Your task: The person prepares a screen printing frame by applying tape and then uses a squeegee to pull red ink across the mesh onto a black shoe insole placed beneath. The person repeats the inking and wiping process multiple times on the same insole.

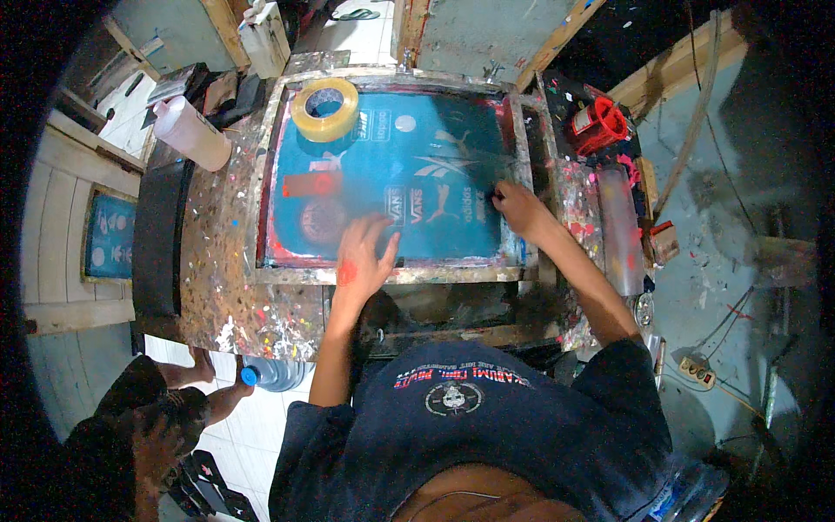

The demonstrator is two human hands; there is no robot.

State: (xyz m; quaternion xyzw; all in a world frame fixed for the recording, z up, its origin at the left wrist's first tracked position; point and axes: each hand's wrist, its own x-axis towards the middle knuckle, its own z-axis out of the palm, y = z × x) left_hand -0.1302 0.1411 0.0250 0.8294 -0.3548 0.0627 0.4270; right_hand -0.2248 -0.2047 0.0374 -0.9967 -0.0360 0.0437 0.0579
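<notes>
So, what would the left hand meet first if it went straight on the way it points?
Probably the frame's far rail, after crossing the blue screen and passing right of the tape roll; how high the left hand sits is unclear, so it might brush the screen sooner.

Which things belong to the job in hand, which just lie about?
In the job:
framed blue screen, left hand and right hand at it
probably tape roll, lying on it

Apparently lying about:
pale bottle
red tub
blue-capped bottle
power strip
</notes>
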